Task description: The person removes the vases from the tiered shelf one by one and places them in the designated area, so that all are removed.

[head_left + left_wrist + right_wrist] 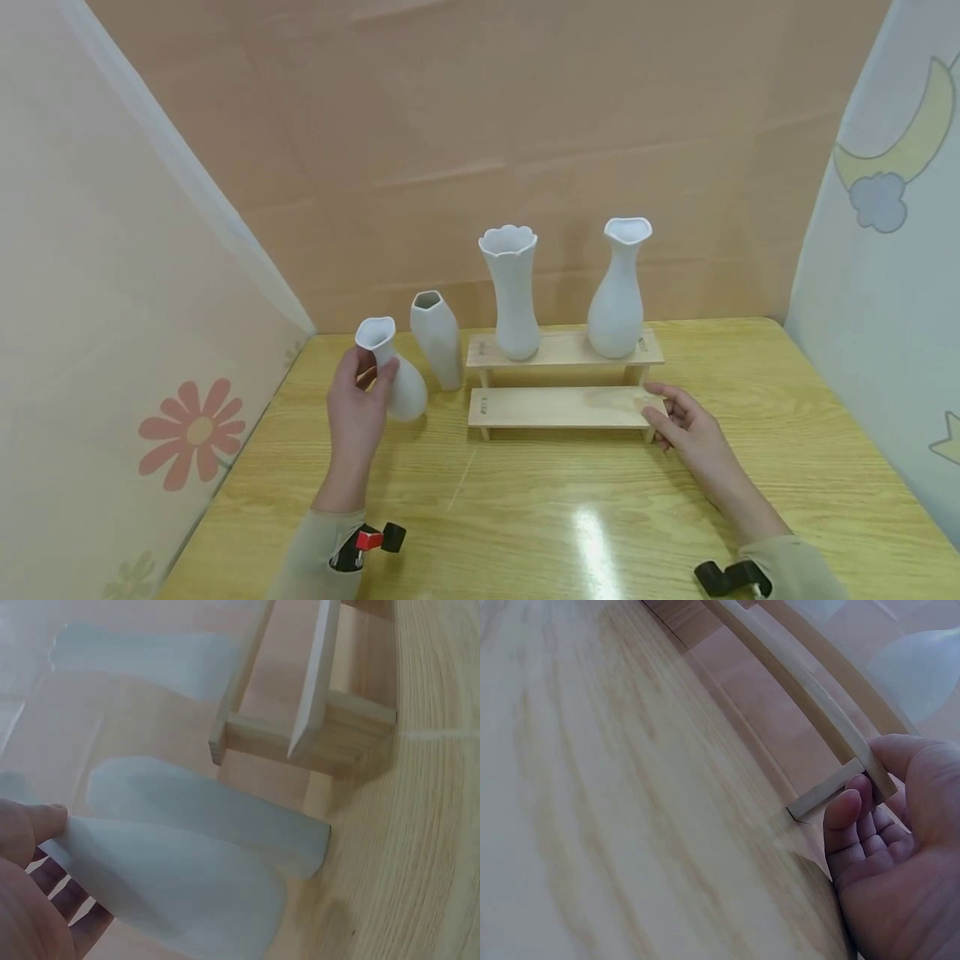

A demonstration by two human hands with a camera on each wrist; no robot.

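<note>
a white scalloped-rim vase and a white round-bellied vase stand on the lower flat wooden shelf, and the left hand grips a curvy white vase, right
Wrong level: the head view shows the white scalloped-rim vase and white round-bellied vase on the upper flat wooden shelf. The left hand does grip a curvy white vase.

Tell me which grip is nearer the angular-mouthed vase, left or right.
Left. The left grip holds another vase just left of the angular-mouthed vase; the right grip is farther off rightward, holding the lower shelf.
</note>
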